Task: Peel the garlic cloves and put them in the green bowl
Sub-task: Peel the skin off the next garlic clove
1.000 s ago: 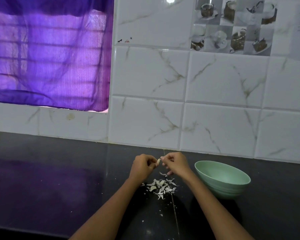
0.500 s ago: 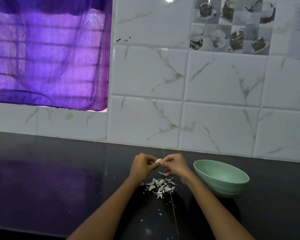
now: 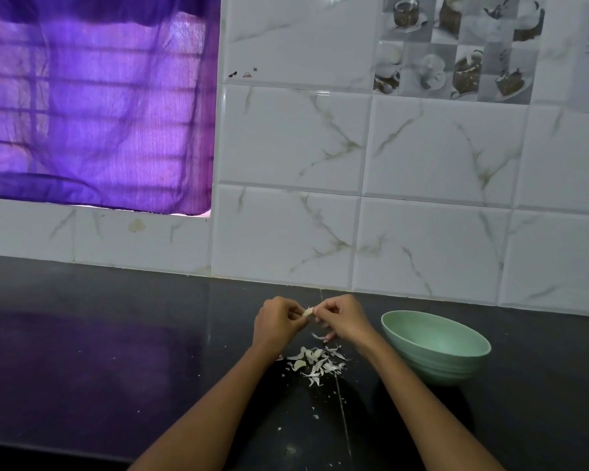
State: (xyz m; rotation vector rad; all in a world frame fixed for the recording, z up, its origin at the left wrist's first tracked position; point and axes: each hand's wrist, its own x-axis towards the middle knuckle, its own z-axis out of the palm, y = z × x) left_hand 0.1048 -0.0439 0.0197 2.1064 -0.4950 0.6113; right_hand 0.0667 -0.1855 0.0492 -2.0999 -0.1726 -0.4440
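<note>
Green bowl (image 3: 436,348) sits on the black counter (image 3: 116,351) near its back edge, just right of the hands; I can't tell whether anything lies inside. Left hand (image 3: 278,322) and right hand (image 3: 342,317) both pinch one garlic clove (image 3: 308,312) between them, above a heap of papery peels (image 3: 315,363).
</note>
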